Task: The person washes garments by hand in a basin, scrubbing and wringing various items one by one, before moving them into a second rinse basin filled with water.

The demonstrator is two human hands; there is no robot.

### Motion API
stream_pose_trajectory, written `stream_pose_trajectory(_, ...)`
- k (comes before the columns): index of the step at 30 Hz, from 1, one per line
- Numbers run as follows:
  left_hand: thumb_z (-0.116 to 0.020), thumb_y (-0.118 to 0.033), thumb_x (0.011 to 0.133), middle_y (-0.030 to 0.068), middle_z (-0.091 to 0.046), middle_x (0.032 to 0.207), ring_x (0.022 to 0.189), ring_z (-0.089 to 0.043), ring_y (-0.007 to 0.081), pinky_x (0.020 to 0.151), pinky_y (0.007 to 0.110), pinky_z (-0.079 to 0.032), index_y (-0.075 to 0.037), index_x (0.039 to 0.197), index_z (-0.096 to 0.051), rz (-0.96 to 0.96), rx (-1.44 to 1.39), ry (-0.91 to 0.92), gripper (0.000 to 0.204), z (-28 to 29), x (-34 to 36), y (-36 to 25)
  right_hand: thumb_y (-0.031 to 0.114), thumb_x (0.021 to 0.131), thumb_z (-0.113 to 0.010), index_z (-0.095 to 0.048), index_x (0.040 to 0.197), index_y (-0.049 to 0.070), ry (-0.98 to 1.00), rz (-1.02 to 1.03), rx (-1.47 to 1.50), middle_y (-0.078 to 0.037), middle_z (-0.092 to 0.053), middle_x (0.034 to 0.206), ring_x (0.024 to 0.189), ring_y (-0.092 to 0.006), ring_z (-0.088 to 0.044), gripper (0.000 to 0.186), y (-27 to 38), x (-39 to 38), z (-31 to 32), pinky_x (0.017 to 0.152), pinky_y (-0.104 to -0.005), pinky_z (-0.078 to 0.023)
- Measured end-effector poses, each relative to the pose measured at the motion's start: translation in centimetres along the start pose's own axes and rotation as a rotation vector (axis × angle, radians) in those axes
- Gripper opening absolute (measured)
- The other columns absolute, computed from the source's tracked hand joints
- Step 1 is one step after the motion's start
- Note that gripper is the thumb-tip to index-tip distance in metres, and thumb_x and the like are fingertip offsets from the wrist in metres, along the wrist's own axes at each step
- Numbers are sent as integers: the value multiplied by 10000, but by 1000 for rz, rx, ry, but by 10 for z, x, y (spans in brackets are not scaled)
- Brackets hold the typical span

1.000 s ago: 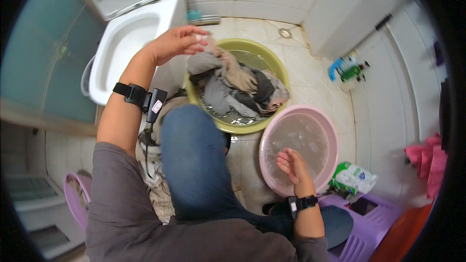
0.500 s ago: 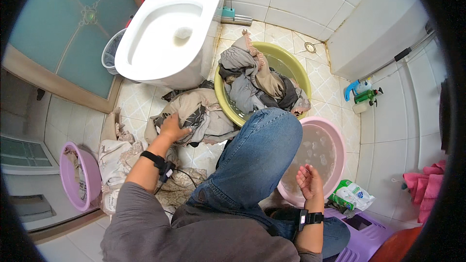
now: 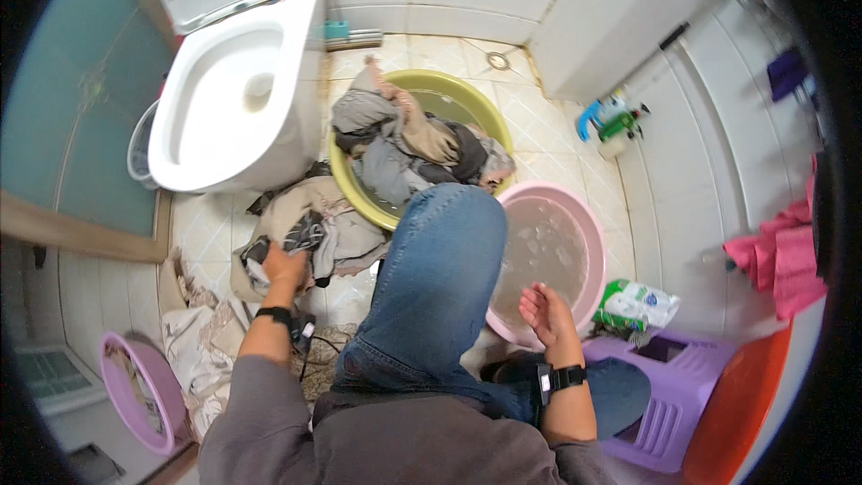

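A heap of beige and grey patterned cloth (image 3: 339,226) lies on the tiles between the toilet and my knee. My left hand (image 3: 285,268) is closed on the near left part of that cloth; its fingertips are partly hidden in the folds. At the near rim of a pink basin (image 3: 593,256), holding cloudy grey water, my right hand (image 3: 545,313) hovers palm up, empty, with loosely extended fingers. Beyond my knee, a yellow-green basin (image 3: 501,121) holds water and a bunched grey and beige cloth (image 3: 395,148) that spills over its rim.
A white toilet (image 3: 296,139) stands at the far left. Pale cloth (image 3: 193,341) and a purple basin (image 3: 171,377) are to the left. At the right are spray bottles (image 3: 620,126), a green-and-white packet (image 3: 637,305), a purple stool (image 3: 664,395) and a red-orange object (image 3: 741,404).
My left hand has drawn the gripped edge of the cloth slightly toward me. My right hand stays beside the pink basin. The whole view has shifted to the right.
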State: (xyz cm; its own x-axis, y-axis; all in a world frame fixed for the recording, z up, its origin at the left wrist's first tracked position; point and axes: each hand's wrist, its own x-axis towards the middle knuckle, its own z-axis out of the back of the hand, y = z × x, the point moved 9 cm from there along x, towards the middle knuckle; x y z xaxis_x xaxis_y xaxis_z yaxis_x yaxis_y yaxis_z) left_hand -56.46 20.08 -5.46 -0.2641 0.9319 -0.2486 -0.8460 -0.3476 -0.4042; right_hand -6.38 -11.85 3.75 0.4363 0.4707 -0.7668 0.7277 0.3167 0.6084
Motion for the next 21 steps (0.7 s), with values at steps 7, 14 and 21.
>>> stream_pose_trajectory(7,-688,-92,624,94,-657,914,798,-612,213,730,326,-483,-5,1042,-617,-142,-597,-47,432,116,-30,-10,210,921,-551,-554,1028,61,28,-5,57,-105,-640,923,795,-194,-628,183,0,10,17,711,-315,-560)
stream_pose_trajectory(14,-597,30,650,65,-629,983,830,-595,170,763,280,-470,25,1100,-587,-402,-1048,-131,449,268,-82,-124,224,911,-577,-559,1052,64,41,156,-31,-88,-642,922,729,-150,-627,214,34,-10,2,676,-262,-549)
stream_pose_trajectory(21,-620,41,617,111,-642,1044,936,-623,224,861,321,-469,47,1128,-573,-817,-1196,-56,513,365,-141,-274,207,911,-587,-527,1141,22,256,618,-215,-90,-629,939,803,-140,-614,301,139,-96,-89,712,-263,-518)
